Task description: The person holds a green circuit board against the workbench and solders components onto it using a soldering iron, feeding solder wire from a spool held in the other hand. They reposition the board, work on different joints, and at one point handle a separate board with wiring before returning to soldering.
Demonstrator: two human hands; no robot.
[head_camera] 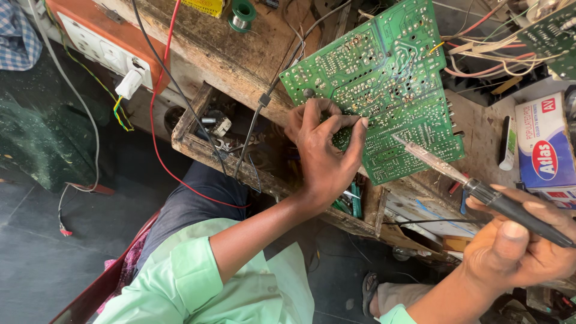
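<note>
A large green circuit board [384, 72] lies solder side up on the wooden workbench [228, 60]. My left hand [324, 150] rests at its near edge, fingers pinched on the board's surface; whether they hold a thin solder wire is unclear. My right hand [522, 246] grips the black handle of a soldering iron [456, 177]. The iron's long metal tip points up and left, over the lower right part of the board.
An open wooden drawer [198, 135] with small parts hangs under the bench. An orange socket board [108, 42] with a white plug sits at left. Red and black wires cross the bench. A solder spool [242, 13], a second board [552, 33], a white-blue box [543, 144] lie around.
</note>
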